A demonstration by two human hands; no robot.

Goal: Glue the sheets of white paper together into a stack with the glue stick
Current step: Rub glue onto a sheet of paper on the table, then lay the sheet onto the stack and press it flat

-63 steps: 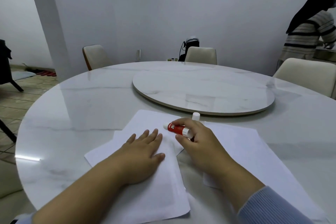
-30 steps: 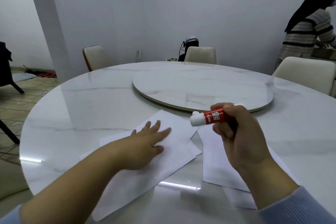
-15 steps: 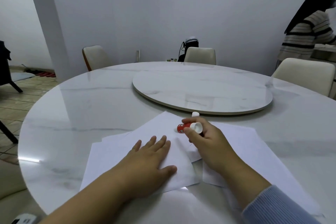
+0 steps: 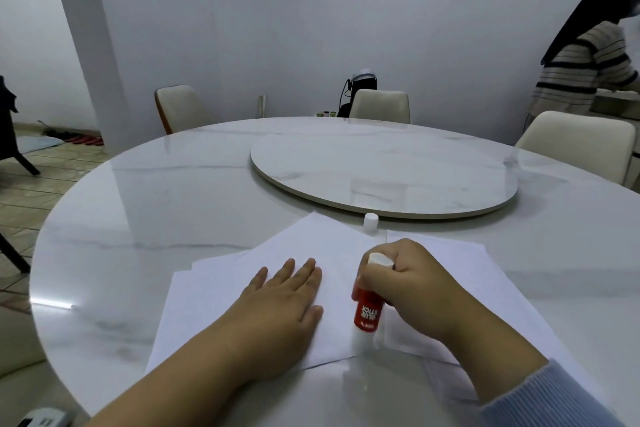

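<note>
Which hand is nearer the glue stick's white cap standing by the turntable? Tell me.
Right. The right hand, gripping the glue stick, lies just below the cap; the left hand, flat on the paper, sits farther down and to the left.

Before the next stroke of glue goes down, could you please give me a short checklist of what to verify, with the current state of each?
1. Left hand pressing flat on the top sheet: ok.
2. Right hand gripping the glue stick: ok.
3. Cap off, standing on the table beyond the sheets: ok.
4. Glue end pointing down at the sheet's near edge: ok; actual contact: cannot tell.
5. Sheets squared under the top sheet: not ok, corners fan out.
6. Spare sheets within reach on the right: ok.
</note>
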